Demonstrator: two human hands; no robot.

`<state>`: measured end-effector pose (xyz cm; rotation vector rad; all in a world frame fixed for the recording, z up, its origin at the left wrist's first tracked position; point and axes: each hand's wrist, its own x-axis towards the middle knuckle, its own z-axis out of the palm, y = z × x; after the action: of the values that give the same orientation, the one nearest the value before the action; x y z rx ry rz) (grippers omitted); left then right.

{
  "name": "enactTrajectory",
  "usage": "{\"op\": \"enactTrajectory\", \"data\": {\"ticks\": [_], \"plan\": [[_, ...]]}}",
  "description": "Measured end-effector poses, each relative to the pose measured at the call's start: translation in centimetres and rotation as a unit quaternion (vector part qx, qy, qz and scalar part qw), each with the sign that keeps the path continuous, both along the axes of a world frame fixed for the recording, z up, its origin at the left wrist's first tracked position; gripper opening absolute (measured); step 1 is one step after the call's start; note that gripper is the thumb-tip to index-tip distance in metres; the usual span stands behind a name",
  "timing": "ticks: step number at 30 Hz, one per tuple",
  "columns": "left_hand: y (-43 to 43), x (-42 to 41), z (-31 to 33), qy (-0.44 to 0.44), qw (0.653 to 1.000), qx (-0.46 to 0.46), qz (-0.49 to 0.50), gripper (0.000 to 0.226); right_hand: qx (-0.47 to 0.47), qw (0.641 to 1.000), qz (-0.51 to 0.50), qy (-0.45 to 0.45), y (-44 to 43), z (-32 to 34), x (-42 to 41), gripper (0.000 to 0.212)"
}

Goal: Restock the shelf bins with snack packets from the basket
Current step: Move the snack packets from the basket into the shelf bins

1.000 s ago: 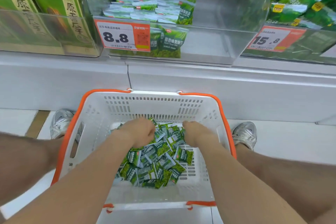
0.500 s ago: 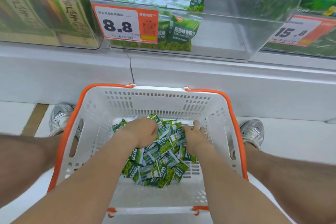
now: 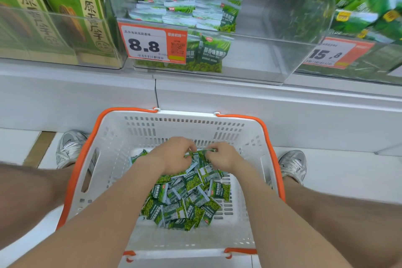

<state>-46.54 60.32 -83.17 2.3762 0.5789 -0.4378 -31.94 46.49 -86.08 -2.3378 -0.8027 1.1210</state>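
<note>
I have my left hand (image 3: 174,155) and right hand (image 3: 224,157) low in the white basket (image 3: 152,131), fingers curled round green pea packets (image 3: 185,199) atop the pile, apparently bunching them for the half-empty clear bin (image 3: 256,61) above.

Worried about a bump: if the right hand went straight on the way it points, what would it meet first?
The right hand points left: first the packet it pinches, then probably the left hand just beyond, though depth is unclear.
</note>
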Motion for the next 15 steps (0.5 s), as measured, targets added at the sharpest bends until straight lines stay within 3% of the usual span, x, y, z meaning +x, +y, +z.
{"op": "enactTrajectory", "data": {"ticks": [4,7,10,15], "plan": [[-0.2,0.6,2.5,-0.094,0.991,-0.073,0.066,0.064,0.091,0.995,0.025,0.032,1.5,5.4,-0.1,0.017],[0.3,0.5,4.4,-0.139,0.961,-0.189,0.145,0.058,0.174,0.981,-0.007,0.087,1.1,8.0,-0.3,0.007],[0.8,-0.2,6.1,-0.177,0.908,-0.295,0.239,0.053,0.245,0.953,-0.046,0.174,-0.5,9.6,-0.5,0.023],[-0.5,-1.0,8.8,-0.223,0.859,-0.381,0.259,0.038,0.312,0.920,-0.094,0.217,-1.5,10.8,-0.6,0.028]]}}
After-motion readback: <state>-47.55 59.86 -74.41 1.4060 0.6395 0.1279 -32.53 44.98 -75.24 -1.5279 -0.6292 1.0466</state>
